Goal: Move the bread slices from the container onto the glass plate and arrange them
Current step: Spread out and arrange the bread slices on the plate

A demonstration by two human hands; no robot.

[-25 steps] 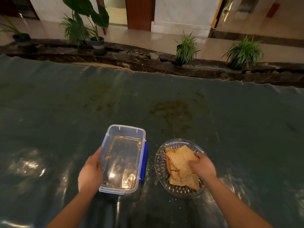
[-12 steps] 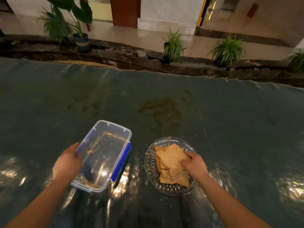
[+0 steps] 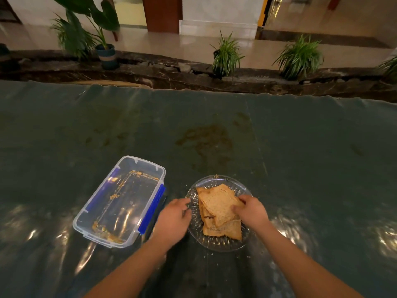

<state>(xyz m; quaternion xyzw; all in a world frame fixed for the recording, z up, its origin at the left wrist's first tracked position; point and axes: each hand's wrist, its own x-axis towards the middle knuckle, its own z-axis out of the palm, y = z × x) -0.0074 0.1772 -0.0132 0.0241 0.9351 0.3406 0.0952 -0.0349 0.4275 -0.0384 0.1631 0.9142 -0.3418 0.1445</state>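
A clear plastic container (image 3: 120,203) with blue clips lies on the table at the left, holding only crumbs. To its right stands the round glass plate (image 3: 217,244) with a loose stack of several toasted bread slices (image 3: 219,206). My right hand (image 3: 251,211) rests on the right side of the stack, fingers curled on the top slice. Between container and plate, my left hand (image 3: 174,220) touches the plate's left rim with its fingertips; whether it grips the rim is unclear.
The table wears a dark green plastic sheet (image 3: 300,158) with a brown stain (image 3: 204,140) beyond the plate. Crumbs lie around the plate. Past the far edge runs a dark stone ledge with potted plants (image 3: 225,54).
My left hand has let go of the container and moved right to the plate's rim. The container now lies angled at the left. My right hand stays on the bread.
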